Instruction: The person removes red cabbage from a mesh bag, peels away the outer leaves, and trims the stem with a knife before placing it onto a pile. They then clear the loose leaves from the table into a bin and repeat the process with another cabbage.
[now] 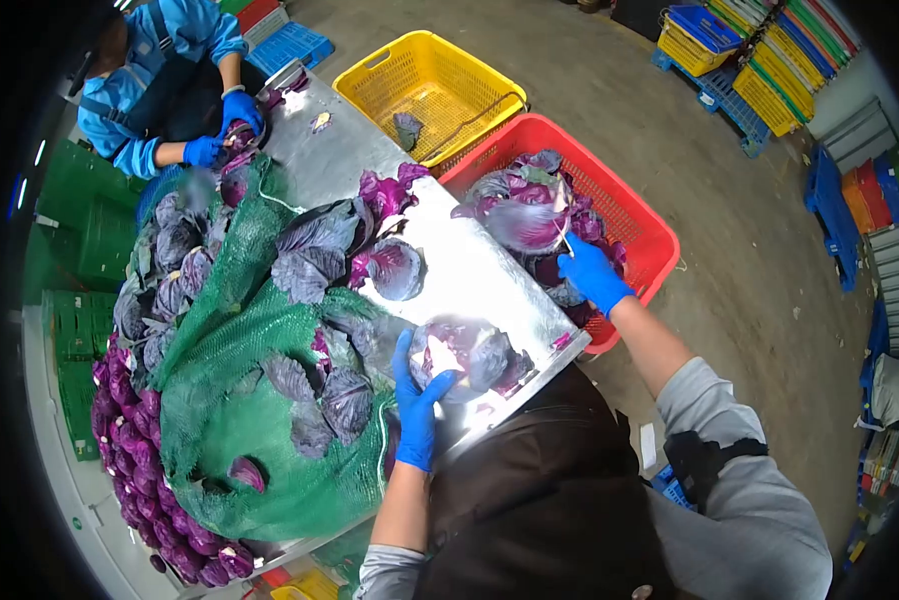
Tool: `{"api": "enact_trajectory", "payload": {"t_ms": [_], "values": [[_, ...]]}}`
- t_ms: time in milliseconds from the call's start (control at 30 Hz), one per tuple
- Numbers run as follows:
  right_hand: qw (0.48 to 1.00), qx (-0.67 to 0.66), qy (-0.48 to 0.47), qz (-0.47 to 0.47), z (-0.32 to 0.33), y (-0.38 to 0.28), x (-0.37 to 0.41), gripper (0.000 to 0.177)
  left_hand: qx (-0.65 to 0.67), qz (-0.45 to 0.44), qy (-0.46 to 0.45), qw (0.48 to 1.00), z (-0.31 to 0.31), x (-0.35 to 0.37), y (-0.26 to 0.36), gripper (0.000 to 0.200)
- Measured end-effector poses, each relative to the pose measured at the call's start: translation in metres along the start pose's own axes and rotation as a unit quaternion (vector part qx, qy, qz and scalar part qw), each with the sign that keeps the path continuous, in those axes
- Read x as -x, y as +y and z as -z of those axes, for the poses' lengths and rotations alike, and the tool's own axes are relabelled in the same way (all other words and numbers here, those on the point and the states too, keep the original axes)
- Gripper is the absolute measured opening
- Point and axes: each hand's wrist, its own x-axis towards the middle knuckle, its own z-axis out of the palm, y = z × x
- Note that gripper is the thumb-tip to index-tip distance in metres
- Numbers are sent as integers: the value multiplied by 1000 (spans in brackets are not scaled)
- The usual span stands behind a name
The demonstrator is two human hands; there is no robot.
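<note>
My left hand [419, 405], in a blue glove, grips a red cabbage [484, 355] from its near left side, at the corner of the metal table [439, 220]. Pale cut patches show on the cabbage. My right hand [594, 275], also gloved in blue, is closed over the red crate [659, 235]. A thin pale strip shows at its fingertips; I cannot tell what it holds. Just left of those fingers is a motion-blurred purple leaf [524, 227], above the loose cabbage leaves [544, 180] heaped in the crate.
Green mesh netting [234, 440] with loose leaves covers the table's left part. Beyond it are piled red cabbages [134, 440]. A yellow crate [424, 50] adjoins the red one. Across the table a person [159, 80] in blue gloves handles a cabbage. Stacked crates [769, 90] stand far right.
</note>
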Motion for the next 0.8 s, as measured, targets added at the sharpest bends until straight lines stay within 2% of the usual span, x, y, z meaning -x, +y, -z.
{"api": "enact_trajectory", "payload": {"t_ms": [67,100,133,200,233,267,333,367,467,533,600,633,667,733,767,800], "values": [[975,205,11,84,11,-45,24,41,-124,-68,-82,986,7,-13,-6,87],[974,191,-35,119,1,-62,33,43,-214,-84,-106,967,0,-18,7,88],[969,175,-83,152,-14,-77,45,46,-212,-82,-103,968,-4,-23,6,88],[955,-31,-124,266,-39,-102,77,48,-117,-128,-81,981,-10,-31,1,89],[956,-31,-124,266,-43,-100,79,48,-220,-178,-31,959,-14,-29,4,99],[950,-32,-132,281,-47,-97,79,49,-221,-178,-35,958,-19,-27,2,99],[944,-31,-142,297,-47,-96,83,50,-455,-217,19,863,-28,-17,-3,109],[949,-23,-152,275,-43,-99,89,52,-496,-218,15,840,-32,-20,-1,116],[963,47,-132,232,-41,-110,94,57,-465,-182,-37,866,-36,-30,10,117],[916,213,-173,292,-41,-122,82,56,-446,-165,-37,879,-30,-34,1,117],[913,116,-140,367,-58,-103,48,54,-424,-152,-37,892,-29,-38,2,117],[931,86,-144,323,-53,-117,48,50,-427,-141,-36,892,-33,-42,7,117],[931,88,-143,325,-52,-120,46,50,-429,-131,-34,893,-35,-45,11,116],[955,107,-148,235,-51,-119,42,45,-443,-148,-39,883,-35,-47,13,113],[955,108,-144,234,-53,-117,40,45,-398,-132,-58,906,-39,-48,19,111],[957,149,-113,222,-57,-111,35,31,-352,-116,-77,925,-41,-48,22,109]]}}
